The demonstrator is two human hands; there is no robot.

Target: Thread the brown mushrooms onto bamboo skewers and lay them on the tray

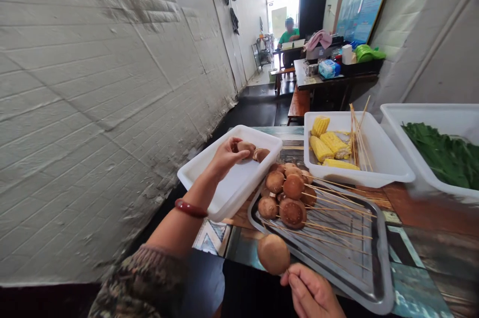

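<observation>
My left hand, with a dark red bangle on its wrist, reaches into a white plastic tub. Its fingers and thumb close round a brown mushroom, and another mushroom lies beside it. Near the front edge of the table, my right hand pinches a skewer just below a single round mushroom cap. Most of that skewer is hidden. Between the tub and my right hand, a metal tray holds several skewered mushrooms, their thin sticks pointing right.
Beyond the tray stands a white tub with corn pieces and loose bamboo skewers. Another tub at right holds green leaves. A white wall runs along the left. A person sits far back.
</observation>
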